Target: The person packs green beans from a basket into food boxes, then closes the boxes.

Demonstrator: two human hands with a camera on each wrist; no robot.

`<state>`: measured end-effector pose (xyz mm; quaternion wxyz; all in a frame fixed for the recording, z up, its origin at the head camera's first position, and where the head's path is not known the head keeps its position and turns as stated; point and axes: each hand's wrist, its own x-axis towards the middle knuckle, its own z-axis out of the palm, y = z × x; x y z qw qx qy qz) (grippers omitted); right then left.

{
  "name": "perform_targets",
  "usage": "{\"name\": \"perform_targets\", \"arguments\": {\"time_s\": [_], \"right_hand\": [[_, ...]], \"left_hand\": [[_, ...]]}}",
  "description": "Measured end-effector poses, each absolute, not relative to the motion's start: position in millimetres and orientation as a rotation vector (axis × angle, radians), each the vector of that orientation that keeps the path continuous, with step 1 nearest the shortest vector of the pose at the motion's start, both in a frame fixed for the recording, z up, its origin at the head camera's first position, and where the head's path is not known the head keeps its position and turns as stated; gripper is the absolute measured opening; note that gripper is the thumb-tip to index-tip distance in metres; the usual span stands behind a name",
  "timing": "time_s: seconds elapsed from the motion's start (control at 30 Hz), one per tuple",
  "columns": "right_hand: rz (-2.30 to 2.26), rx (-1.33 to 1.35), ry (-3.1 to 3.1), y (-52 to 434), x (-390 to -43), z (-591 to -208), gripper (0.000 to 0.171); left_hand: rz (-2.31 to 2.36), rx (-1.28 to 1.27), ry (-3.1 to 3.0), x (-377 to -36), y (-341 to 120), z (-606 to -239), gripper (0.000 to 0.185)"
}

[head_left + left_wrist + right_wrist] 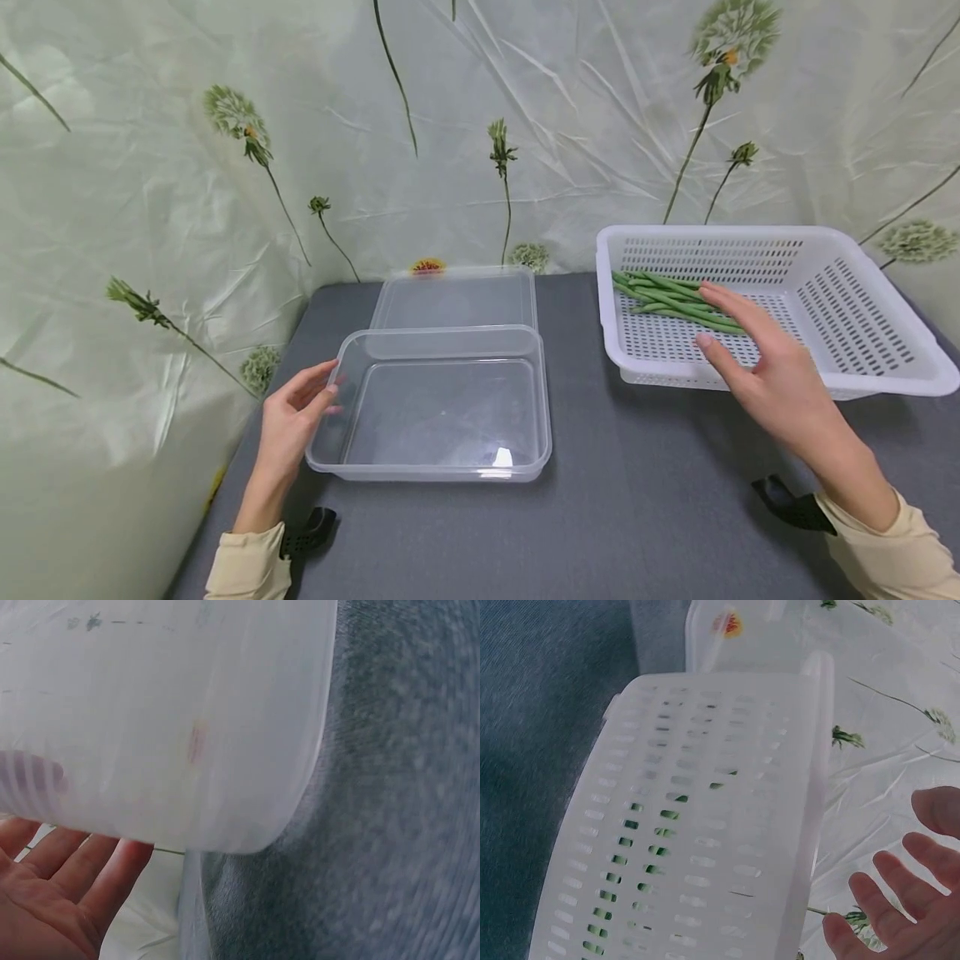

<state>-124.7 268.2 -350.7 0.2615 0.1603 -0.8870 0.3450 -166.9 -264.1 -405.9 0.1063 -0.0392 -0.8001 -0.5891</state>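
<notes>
The left hand (pixel 287 423) was at the left wall of a clear plastic container (pixel 420 472), which stood left of centre in the head view. Its fingers lay long against the outside of that wall, with the thumb at the rim; I couldn't tell whether they pinched the plastic or only leaned on it. The right hand (pixel 791 396) hung over the near rim of a white slotted basket (pixel 705 232) at the right of the frame, fingers spread, thumb well apart, holding nothing.

The green beans (pixel 667 302) lay bunched in the basket's left half, their right ends just beside those fingertips. The basket's near wall stood between the forearm and the beans; from the right wrist its side hid most of them, leaving green glints through the slots.

Behind the container, a clear lid (pixel 453 298) showed at upper centre, its near part overlapped by the container's back wall. A stretch of grey desk (pixel 592 500) separated container from basket. A crinkled dandelion-print sheet (pixel 442 108) rose behind everything and down the left side. Cream sleeves (pixel 251 567) and dark wrist straps (pixel 309 533) came in from the bottom corners.
</notes>
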Motion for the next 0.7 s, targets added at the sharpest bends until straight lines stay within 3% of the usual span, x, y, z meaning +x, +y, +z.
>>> {"name": "perform_targets", "arguments": {"time_s": [0.3,0.7], "right_hand": [[1.209,0.36,-2.371,270.9,-126.2,-339.1,0.05],[1.172,0.376,-2.483,291.1,-136.9,-332.8,0.049]], "left_hand": [[-1.755,-0.057,-2.328,-164.9,-263.2,-407.9,0.034],[-1.795,-0.069,-2.291,-166.6,-257.2,-408.5,0.033]]}}
